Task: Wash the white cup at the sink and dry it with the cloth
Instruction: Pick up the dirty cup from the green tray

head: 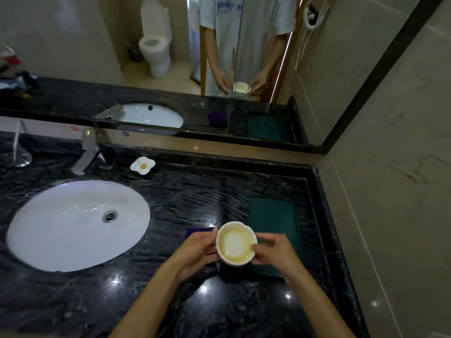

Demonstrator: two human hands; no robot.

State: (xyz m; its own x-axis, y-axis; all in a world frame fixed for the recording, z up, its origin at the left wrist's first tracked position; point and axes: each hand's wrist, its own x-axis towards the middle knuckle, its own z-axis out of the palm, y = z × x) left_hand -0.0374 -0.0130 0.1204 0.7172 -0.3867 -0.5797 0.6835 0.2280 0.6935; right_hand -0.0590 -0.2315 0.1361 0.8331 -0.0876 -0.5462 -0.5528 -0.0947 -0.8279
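In the head view, the white cup (236, 243) sits just right of centre in the lower half of the frame, held above the dark marble counter (195, 186) between both hands. The left hand (197, 252) cups its left side with fingers curled together against the wall, thumb near the rim; the right hand (273, 252) closes on the right side, thumb tip resting on the rim and the other fingers wrapped underneath, where they are partly hidden. The cup's inside shows a yellowish ring of residue or liquid, so it looks unwashed. The sink (48, 240) fills the left of the frame, dry as far as can be seen, with the faucet (85, 154) above it at upper left showing no running water. A dark green cloth (273, 215) lies flat on the counter just right of the cup, and a purple object (195, 231) peeks out behind the left hand. A second small white dish (142, 165) stands near the faucet. Judging from this, the task is barely begun: carrying the cup to the sink, rinsing and drying all remain.
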